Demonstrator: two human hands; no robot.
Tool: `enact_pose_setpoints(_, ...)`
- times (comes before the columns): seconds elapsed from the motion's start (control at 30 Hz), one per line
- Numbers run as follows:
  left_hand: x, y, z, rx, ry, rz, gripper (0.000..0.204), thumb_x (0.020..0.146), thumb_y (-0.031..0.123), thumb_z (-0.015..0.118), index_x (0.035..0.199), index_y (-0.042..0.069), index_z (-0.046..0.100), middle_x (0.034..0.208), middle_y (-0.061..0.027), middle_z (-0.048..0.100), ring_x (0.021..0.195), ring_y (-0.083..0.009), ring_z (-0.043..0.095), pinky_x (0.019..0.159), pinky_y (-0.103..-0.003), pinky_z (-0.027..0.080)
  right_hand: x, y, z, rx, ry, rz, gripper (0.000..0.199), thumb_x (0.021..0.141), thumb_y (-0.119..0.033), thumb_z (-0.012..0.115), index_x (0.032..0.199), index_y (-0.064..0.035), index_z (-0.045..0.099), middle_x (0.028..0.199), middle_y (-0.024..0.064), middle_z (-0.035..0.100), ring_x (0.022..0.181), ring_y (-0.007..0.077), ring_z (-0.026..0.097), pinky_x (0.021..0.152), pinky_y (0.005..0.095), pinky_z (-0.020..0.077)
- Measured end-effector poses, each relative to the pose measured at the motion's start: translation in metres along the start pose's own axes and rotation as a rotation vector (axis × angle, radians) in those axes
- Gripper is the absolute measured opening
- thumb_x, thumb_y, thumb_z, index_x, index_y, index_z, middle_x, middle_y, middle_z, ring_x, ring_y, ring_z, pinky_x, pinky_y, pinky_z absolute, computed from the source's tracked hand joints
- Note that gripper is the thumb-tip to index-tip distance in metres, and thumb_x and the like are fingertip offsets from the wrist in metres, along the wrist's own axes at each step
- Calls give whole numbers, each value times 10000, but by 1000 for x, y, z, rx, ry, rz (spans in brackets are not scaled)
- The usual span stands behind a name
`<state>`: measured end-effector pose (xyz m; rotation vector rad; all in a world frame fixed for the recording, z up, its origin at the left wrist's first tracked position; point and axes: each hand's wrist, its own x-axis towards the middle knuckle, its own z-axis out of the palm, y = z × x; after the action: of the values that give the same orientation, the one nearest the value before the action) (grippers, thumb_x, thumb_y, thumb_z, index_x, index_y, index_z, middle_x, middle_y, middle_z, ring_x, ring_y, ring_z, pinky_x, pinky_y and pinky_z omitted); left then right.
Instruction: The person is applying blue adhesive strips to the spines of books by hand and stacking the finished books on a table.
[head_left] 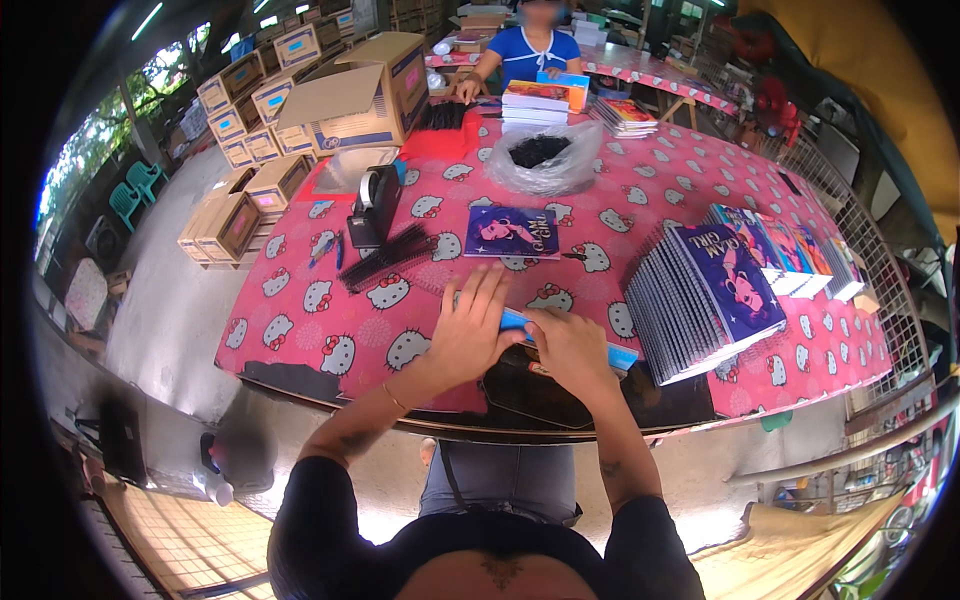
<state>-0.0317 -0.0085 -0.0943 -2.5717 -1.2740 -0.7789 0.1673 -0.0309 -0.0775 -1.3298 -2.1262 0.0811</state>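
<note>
In front of me lies a blue-edged book (622, 357), mostly covered by my hands. My right hand (572, 350) is closed over its middle, the thumb on the blue edge. At its left end my left hand (475, 325) is palm down, fingers stretched away from me and thumb touching the book. Whether a coil is under those fingers, I cannot tell. Beyond my hands a purple book (512, 232) with an illustrated cover lies flat. Black spiral binding coils (390, 258) lie to the left of it. At right stands a leaning row of spiral-bound purple notebooks (700, 300).
A black tape dispenser (372, 207) and pens (338, 250) are at left. Farther back are a plastic bag of black coils (545, 165), book stacks (540, 105) and an open carton (365, 100). A co-worker (535, 55) sits across the pink-covered table (300, 345).
</note>
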Motion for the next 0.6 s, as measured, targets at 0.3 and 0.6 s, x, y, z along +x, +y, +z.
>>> enact_pose_setpoints(0.3,7,-35,11,-407,-221,-76,287,948,182,660,1182,16,633,1243,-190,620,1133,-391,607,923,-519,468,0,2,-7,30,-71,56,184,949,-228,642,1082,-131,725,953,82,732,792,346,701,680,471,540)
enact_pose_setpoints(0.6,-17,8,19,131,61,62,746,947,520,564,1443,-23,444,1533,-226,416,1411,-405,401,1078,-652,283,-4,5,-1,10,-49,24,182,957,-210,617,1092,-128,706,931,92,714,777,353,696,656,480,538)
